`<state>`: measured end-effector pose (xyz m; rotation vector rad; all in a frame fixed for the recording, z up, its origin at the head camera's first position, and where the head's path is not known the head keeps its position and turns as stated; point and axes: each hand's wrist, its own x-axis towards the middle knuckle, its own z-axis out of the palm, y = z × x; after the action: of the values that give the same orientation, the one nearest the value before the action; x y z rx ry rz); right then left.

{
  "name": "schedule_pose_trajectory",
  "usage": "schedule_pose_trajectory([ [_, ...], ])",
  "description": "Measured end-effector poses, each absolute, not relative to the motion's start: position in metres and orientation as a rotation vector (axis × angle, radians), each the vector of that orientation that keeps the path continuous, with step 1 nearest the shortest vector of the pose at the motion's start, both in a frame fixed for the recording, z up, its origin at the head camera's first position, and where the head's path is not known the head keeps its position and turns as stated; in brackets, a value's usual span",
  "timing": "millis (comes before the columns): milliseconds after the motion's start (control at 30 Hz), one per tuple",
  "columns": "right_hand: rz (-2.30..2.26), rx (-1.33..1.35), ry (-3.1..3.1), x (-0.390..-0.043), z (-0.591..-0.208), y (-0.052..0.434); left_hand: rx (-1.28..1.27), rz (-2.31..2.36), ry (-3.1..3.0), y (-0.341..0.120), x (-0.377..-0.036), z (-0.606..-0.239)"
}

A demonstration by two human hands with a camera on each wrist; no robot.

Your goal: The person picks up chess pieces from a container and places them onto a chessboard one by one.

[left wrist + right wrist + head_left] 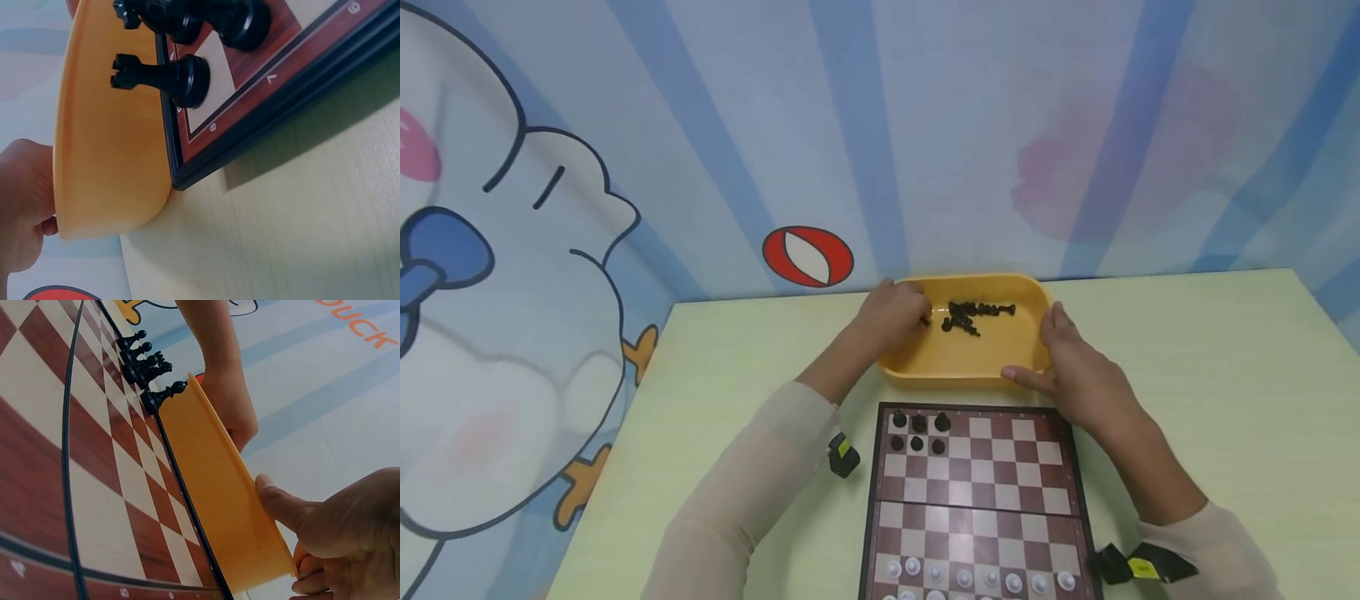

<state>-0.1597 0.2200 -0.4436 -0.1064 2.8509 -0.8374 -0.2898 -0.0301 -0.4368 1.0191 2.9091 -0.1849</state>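
1. The tray (951,358) is on the bench (760,350), just beyond the far edge of the board (977,467) and close to the wall (955,125). It is yellow, with rounded corners.
2. The left hand (891,317) reaches in over the left end of the tray, and its fingers are bent downward. A small dark piece (925,320) shows at the fingertips. I cannot tell whether the fingers pinch this piece or only touch it; in the left wrist view the tray hides them.
3. The right hand (1086,375) holds the tray at its right end. The thumb is spread over the near rim, and the other fingers are bent at the right end.
4. The loose pieces (973,309), all black, lie in a heap near the middle of the tray floor.
5. On the board, six black pieces (917,443) stand upright in the far left corner, in two rows of three. The one at the corner is a rook (159,76).
6. At the near end of the board there is a row of eight white pieces (964,577). Nearer again, more white tops are cut by the lower edge of the head view.
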Motion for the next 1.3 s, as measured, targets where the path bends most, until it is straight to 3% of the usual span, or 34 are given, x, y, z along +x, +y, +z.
schedule_pose_trajectory([
  [533, -0.819, -0.029, 2.876, -0.156, -0.44, 0.213, 1.105, -0.322, 2.897, -0.026, -0.288, -0.44],
  [1300, -0.797, -0.078, 2.898, -0.153, -0.44, 0.21, 0.912, -0.138, 2.952, -0.032, -0.277, -0.435],
])
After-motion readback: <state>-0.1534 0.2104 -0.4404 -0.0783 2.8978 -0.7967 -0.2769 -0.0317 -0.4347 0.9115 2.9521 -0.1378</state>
